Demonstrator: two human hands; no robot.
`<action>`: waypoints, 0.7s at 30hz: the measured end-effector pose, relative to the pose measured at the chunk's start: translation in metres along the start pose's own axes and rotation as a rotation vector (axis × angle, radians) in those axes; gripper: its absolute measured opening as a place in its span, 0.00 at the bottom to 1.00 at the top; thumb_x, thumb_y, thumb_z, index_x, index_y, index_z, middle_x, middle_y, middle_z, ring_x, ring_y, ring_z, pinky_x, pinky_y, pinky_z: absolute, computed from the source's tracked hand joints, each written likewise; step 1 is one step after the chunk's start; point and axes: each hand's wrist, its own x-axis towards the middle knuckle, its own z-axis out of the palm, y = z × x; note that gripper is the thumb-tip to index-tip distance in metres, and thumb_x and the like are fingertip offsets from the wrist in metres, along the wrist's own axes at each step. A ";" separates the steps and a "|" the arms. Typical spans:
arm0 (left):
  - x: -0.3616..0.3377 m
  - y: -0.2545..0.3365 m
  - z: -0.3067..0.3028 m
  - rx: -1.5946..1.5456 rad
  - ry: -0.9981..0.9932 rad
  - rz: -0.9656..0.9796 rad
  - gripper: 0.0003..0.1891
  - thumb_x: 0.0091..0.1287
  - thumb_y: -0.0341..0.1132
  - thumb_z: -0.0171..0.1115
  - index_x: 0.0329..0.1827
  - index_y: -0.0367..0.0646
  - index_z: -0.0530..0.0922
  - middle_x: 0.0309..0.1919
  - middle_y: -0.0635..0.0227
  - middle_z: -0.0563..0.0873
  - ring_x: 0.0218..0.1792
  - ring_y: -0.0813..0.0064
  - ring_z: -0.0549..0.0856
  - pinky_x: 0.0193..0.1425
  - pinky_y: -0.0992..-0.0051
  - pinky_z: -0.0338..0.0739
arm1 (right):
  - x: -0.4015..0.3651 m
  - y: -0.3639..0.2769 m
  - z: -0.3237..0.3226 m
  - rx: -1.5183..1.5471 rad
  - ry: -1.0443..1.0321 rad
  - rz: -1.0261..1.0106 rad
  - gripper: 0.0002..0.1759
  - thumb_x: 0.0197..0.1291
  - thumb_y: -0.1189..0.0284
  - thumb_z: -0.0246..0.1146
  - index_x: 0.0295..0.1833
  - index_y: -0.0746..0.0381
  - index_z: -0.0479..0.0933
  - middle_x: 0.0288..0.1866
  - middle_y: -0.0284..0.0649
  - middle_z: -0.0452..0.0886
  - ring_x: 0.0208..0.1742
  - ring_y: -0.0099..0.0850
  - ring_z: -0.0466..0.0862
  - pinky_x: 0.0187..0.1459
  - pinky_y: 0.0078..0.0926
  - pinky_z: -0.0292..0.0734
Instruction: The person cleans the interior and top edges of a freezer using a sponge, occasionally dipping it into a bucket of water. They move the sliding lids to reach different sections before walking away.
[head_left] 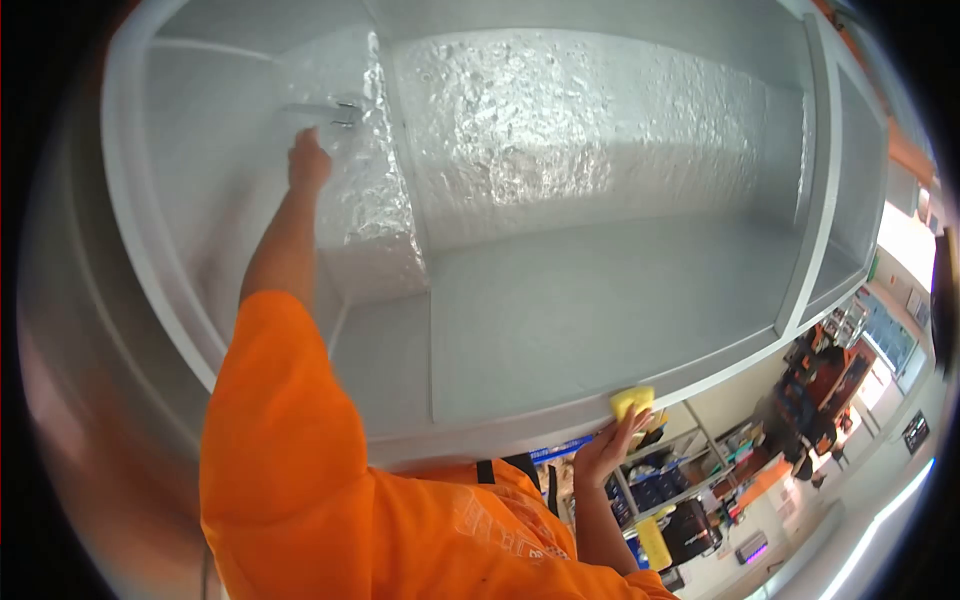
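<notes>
My left hand (310, 163) reaches deep into a large white-grey box-like cabinet (610, 310), close to its inner side wall. Its fingers look curled, one pointing at the wall; whether they hold anything is hidden. Just beyond them, two small metal pins (345, 113) stick out of the wall. My right hand (602, 452) is at the cabinet's near rim (510, 425), closed on a yellow sponge (632, 402) that touches the rim. A shiny, bumpy silvery surface (520, 115) covers the inner back wall and a step on the left.
A white divider (822, 180) separates a second compartment (855, 190) on the right. Behind the near rim, shelves (665, 470) hold assorted goods, with a black appliance (692, 530) beside a yellow item (654, 545). Further off, dark and orange shapes (805, 400) crowd the room.
</notes>
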 end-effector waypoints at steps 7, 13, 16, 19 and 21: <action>0.057 0.001 0.005 0.356 0.041 0.273 0.25 0.61 0.29 0.57 0.63 0.58 0.71 0.61 0.73 0.75 0.61 0.63 0.73 0.63 0.62 0.68 | -0.031 -0.002 -0.027 0.033 -0.337 -0.285 0.20 0.59 0.86 0.48 0.58 0.66 0.72 0.68 0.60 0.64 0.72 0.60 0.59 0.70 0.50 0.56; 0.054 0.007 0.031 0.134 -0.109 0.276 0.11 0.62 0.37 0.61 0.46 0.48 0.75 0.43 0.64 0.80 0.51 0.59 0.78 0.51 0.59 0.72 | 0.074 0.064 -0.046 -0.108 0.381 0.162 0.24 0.65 0.82 0.45 0.67 0.67 0.64 0.67 0.52 0.69 0.69 0.44 0.68 0.68 0.34 0.62; 0.020 0.020 0.040 -0.071 -0.083 0.230 0.07 0.67 0.34 0.54 0.44 0.43 0.71 0.44 0.54 0.77 0.48 0.49 0.77 0.49 0.53 0.72 | 0.082 0.078 -0.008 0.002 0.374 0.259 0.24 0.67 0.80 0.46 0.69 0.64 0.63 0.69 0.54 0.66 0.69 0.45 0.69 0.66 0.32 0.63; -0.023 0.032 0.050 -0.147 -0.102 0.237 0.08 0.70 0.34 0.47 0.45 0.40 0.67 0.47 0.49 0.74 0.48 0.43 0.75 0.50 0.52 0.71 | 0.064 0.037 0.000 0.078 0.416 0.267 0.24 0.66 0.81 0.46 0.69 0.66 0.63 0.72 0.55 0.61 0.74 0.46 0.60 0.70 0.34 0.56; -0.068 0.068 0.016 -0.172 -0.181 0.158 0.09 0.70 0.35 0.50 0.46 0.39 0.65 0.48 0.47 0.72 0.50 0.44 0.74 0.50 0.52 0.71 | 0.032 0.023 0.003 0.131 0.263 0.203 0.25 0.65 0.83 0.46 0.69 0.65 0.63 0.72 0.57 0.59 0.74 0.48 0.57 0.71 0.35 0.56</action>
